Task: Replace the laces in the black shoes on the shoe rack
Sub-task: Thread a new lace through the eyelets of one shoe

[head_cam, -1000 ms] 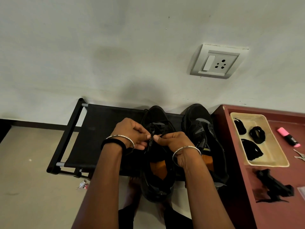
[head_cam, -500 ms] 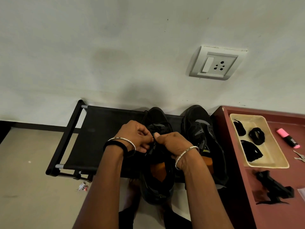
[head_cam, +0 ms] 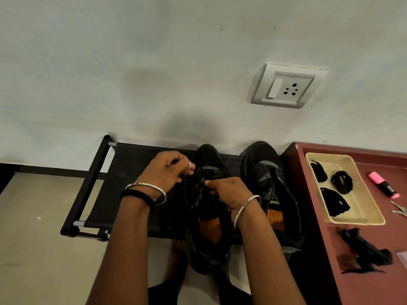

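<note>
Hands just split: your left hand (head_cam: pixel 165 170) pinches the lace (head_cam: pixel 198 175) and has pulled it far-left. Your right hand (head_cam: pixel 229 192) pinches the left shoe (head_cam: pixel 209 249) at the eyelets. Lacing underway, I judge. Counts: two hands; left shoe plus right shoe (head_cam: pixel 262 172), both on one rack (head_cam: pixel 132 164); three lace coils (head_cam: pixel 342 182) in one tray (head_cam: pixel 361 221); one socket (head_cam: pixel 286 86).

Two black shoes sit side by side on the right half of the black shoe rack (head_cam: pixel 132 164), toes to the wall and heels hanging over its front edge, orange insoles showing. The near shoe (head_cam: pixel 209 155) stands mid-rack with its throat spread open, its black lace (head_cam: pixel 198 175) pinched by the left hand (head_cam: pixel 167 170) and the right hand (head_cam: pixel 229 192). The other shoe (head_cam: pixel 262 164) stands at the rack's right end, upright.
</note>
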